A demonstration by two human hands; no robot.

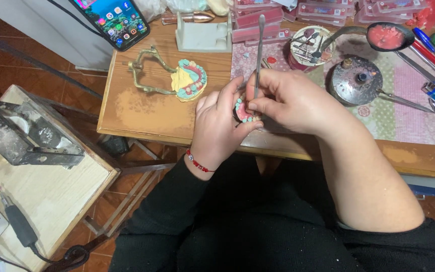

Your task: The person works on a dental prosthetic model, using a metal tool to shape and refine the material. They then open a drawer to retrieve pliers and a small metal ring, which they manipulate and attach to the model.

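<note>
While my left hand [217, 126] cups the small denture wax-up [242, 112] at the counter [147, 113] edge, my right hand [283, 100] pinches the metal spatula [259, 50] against it; teeth are set, wax trimming looks unfinished. Left of it rests the brass articulator [149, 75].

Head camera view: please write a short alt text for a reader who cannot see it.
Seen from above, a left hand holds a small pink dental model with pale teeth while the right hand works on it with a thin metal tool. On the wooden table lies a brass articulator with another model.
</note>
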